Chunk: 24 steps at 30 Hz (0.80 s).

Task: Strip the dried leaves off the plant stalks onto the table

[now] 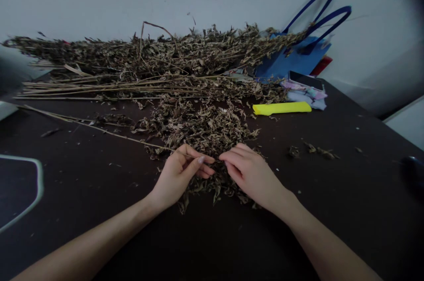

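Note:
A long, thin dried stem (126,138) slants from the far left of the table to my hands. My left hand (180,170) pinches it between thumb and fingers. Just to the right, my right hand (248,172) has its fingers closed at the stem's near end, close to the left fingertips. Exactly what lies between the right fingertips is too small to make out. Beneath and beyond both hands spreads a loose heap of dried leaves (212,126), brown and curled.
Behind the heap lie bare stalks (82,91) and a thick bundle of dried plants (198,53) along the wall. At back right are a blue bag (281,64), a phone (306,80) on crumpled cloth and a yellow strip (281,108). A white cable (40,179) curves at left.

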Each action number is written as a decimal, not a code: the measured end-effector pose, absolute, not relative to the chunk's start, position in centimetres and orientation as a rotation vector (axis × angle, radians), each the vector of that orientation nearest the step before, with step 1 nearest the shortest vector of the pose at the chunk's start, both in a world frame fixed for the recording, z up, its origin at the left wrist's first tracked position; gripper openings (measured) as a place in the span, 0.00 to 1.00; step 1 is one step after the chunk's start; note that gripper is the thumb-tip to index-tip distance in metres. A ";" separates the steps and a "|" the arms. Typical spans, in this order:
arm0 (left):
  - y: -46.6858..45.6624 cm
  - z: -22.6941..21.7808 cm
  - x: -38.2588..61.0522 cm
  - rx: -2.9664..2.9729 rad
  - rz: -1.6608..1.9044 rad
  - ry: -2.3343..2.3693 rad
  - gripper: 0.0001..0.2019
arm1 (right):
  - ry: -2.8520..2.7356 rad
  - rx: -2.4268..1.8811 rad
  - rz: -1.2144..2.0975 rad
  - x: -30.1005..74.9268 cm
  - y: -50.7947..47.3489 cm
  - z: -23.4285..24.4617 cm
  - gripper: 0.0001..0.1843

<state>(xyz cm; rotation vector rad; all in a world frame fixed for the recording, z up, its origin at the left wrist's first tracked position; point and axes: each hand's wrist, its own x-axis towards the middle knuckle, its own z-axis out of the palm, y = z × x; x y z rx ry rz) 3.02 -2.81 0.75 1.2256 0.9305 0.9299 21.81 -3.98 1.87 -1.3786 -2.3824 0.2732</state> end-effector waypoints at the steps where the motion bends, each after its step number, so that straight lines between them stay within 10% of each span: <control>1: -2.8 0.7 3.0 1.232 0.925 0.931 0.04 | -2.385 -1.379 0.271 21.8 -4.0 1.8 0.11; 24: -2.5 0.3 2.9 1.096 0.898 0.913 0.06 | -2.354 -1.314 0.188 21.4 -4.1 1.6 0.11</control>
